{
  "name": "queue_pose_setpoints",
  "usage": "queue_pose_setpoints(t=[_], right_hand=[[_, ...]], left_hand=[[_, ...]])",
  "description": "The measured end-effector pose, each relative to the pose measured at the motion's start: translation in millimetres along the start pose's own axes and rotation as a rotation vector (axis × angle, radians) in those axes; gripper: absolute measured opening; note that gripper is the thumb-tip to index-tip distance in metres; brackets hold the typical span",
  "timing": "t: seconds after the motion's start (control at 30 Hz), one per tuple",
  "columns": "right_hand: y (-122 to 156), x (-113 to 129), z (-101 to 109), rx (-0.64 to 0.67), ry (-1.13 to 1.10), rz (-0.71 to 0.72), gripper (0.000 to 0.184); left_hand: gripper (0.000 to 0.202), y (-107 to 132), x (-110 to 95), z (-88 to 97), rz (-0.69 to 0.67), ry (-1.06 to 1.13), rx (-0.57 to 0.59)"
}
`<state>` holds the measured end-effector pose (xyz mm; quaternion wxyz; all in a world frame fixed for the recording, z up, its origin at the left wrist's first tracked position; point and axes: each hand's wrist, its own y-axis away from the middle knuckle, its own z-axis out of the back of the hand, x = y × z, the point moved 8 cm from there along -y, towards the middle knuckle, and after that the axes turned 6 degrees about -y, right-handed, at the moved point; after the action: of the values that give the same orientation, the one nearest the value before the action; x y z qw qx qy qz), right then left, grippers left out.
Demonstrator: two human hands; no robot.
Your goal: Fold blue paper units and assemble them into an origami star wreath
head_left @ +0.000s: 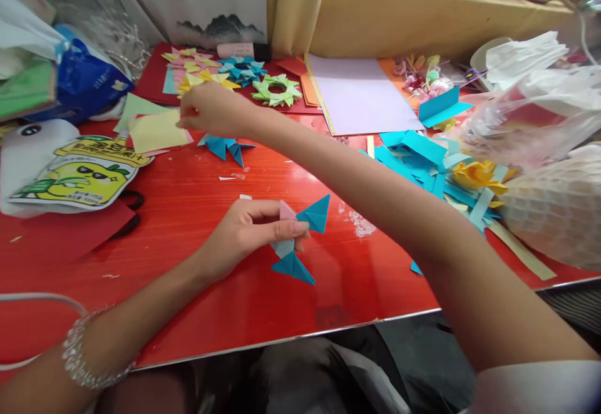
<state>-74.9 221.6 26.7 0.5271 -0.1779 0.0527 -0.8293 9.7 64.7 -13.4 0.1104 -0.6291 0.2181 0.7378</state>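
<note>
My left hand point(256, 229) pinches a folded origami piece point(313, 215) between thumb and fingers, a little above the red table. Its pointed ends are blue, with pink and pale paper beside them; the fingers hide part of its middle. Across the table to the left, my right hand point(211, 110) has its fingers curled at the right edge of a yellow paper square point(159, 131). This square lies on a small stack with pink, red and green sheets. Just below the right hand lies a loose folded blue piece point(228, 148).
Finished origami rings, one green point(277, 91) and one blue point(243, 71), lie at the back. A lilac sheet point(361, 94) lies right of them. Blue paper pieces point(413, 157) pile up under a plastic bag point(530, 113). A snack pouch point(89, 173) lies at left.
</note>
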Motion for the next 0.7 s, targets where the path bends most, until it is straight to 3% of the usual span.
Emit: queue_pose_setpoints(t=[0.03,0.13,0.27,0.4,0.53,0.6,0.7], right_hand=[[-10,-8,-15,0.084,0.099,-0.107,0.04],[-20,-13,-37,0.262,0.279,-0.202,0.047],[-3,0,-31,0.336,0.267,-0.142,0.046],[34,0,-20,0.457,0.12,-0.229,0.05],[64,-8,-2,0.414,-0.151,-0.318,0.01],[75,-13,7,0.373,-0.226,-0.326,0.009],[86,-22,35,0.147,-0.307,-0.321,0.018]], left_hand=[[0.018,1,-1,-0.9,0.005,0.01,0.011],[0.017,3,-1,-3.2,0.019,0.041,0.032],[0.021,2,-1,-3.4,-0.002,0.041,0.037],[0.022,0,2,-0.3,-0.044,0.064,0.015],[0.023,-3,7,1.6,-0.054,0.107,0.001],[0.024,-4,9,1.5,-0.045,0.091,0.002],[0.024,-4,9,0.9,-0.047,0.064,0.011]])
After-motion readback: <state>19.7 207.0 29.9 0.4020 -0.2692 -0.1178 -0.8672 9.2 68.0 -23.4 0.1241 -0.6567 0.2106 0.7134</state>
